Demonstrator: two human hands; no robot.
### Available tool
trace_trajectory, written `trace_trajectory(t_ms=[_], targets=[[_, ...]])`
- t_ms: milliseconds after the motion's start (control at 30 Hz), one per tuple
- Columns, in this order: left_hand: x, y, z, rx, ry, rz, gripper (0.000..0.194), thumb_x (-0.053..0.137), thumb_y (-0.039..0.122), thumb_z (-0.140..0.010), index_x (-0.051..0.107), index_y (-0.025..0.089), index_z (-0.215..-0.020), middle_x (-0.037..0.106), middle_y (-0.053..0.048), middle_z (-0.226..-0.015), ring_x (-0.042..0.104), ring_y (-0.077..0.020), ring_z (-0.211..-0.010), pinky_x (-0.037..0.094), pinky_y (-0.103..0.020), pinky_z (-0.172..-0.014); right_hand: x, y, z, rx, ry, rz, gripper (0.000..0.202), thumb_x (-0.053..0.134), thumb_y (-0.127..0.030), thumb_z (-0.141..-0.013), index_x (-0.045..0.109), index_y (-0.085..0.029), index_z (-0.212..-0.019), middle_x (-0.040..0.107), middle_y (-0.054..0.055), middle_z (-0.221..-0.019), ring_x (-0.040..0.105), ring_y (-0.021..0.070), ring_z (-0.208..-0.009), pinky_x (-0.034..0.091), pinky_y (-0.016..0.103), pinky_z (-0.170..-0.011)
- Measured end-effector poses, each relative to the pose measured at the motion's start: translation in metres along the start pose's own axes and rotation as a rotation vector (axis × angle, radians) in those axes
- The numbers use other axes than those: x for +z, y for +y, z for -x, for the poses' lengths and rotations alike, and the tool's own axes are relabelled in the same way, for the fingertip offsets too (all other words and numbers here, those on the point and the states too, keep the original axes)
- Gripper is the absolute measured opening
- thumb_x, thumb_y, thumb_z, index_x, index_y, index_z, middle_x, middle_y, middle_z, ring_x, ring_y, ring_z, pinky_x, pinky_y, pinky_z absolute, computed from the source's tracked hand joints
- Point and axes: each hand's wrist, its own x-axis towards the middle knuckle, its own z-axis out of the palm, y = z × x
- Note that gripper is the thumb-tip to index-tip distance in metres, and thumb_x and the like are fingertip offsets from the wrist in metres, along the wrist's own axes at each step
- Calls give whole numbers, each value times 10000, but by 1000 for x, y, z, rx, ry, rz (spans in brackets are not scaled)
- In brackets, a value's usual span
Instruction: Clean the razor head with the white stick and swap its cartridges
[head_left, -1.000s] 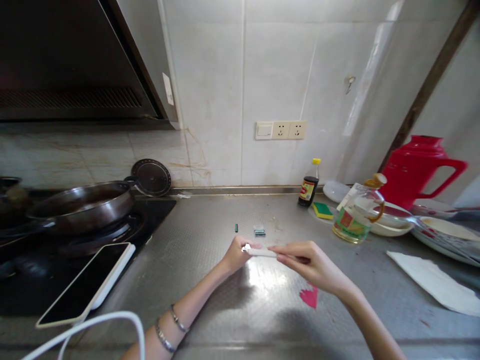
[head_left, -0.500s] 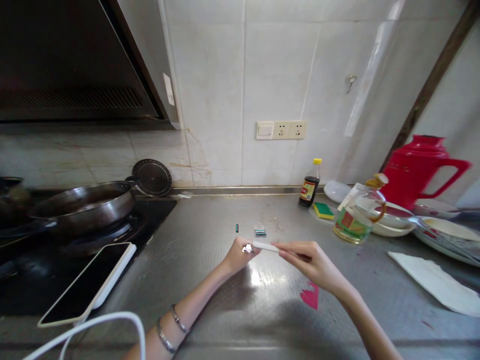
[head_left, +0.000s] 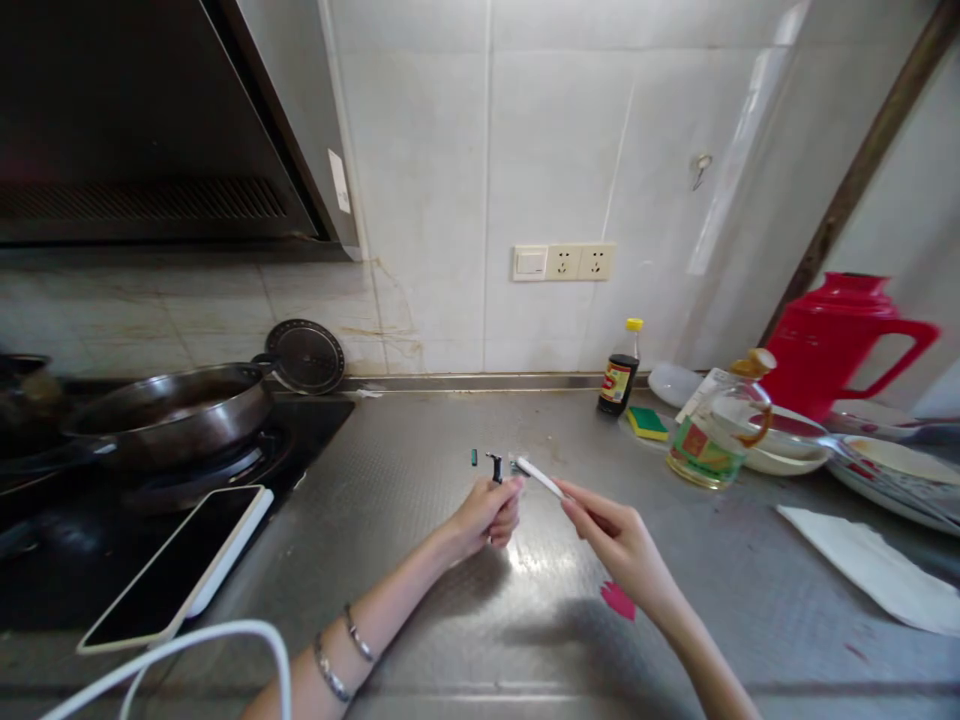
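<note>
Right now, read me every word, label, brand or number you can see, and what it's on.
No text here is readable.
Dark bottle: red-and-yellow label, too small and blurred.
Jug: green label, too blurred.
Hood: white sticker, too small.
Red flask: faint marks, too blurred.

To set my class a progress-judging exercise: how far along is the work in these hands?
Apparently done: the slim black handle with a small crosswise head is gripped in the left hand. In hand: the right hand pinches a slender white rod, its far end near that head. Probably left: the small dark-green strip lies loose on the grey metal counter, unattached.
</note>
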Motion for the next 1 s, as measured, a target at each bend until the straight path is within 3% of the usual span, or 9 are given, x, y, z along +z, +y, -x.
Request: trace_trajectory(t_ms=[133,333,500,600,800,1000], targets=[[-2,4,1,-80,-112,176,343,516,516,-780,393,205,-707,209,136,-358,141,-47,-301,159,-135,-290,3,6,-4,8,91,-5,466,484,-437,-836,620,-118,-1148,572,17,-617,452,114,-528,359,214,-468],[-3,9,4,-143,-117,243,328,542,488,-775,385,209,-700,199,132,-354,100,-44,-302,86,-124,-285,14,6,-10,-87,134,40,404,463,-405,-857,636,-149,-1117,649,79,-787,532,148,-627,435,235,-557],[0,13,8,-235,-143,229,312,531,491,-773,374,228,-715,205,128,-333,60,-56,-311,42,-142,-280,16,3,-15,-206,78,206,368,430,-360,-887,615,-184,-1152,534,19,-617,452,111,-510,355,209,-483],[1,15,9,-256,-169,207,309,524,488,-778,361,232,-712,197,127,-331,52,-57,-314,32,-149,-284,11,2,-21,-240,49,276,347,439,-351,-887,614,-217,-1156,498,2,-614,438,94,-494,336,204,-484],[0,14,8,-239,-129,191,340,521,520,-771,361,227,-707,204,128,-343,70,-45,-312,22,-145,-306,5,0,-28,-244,105,311,340,432,-365,-888,635,-231,-1125,493,0,-596,436,94,-492,340,201,-486],[1,13,8,-208,-87,151,348,521,536,-766,366,227,-724,198,131,-350,81,-41,-308,19,-142,-314,4,-1,-27,-231,49,346,338,432,-385,-885,650,-242,-1100,534,11,-603,460,97,-497,344,199,-492]])
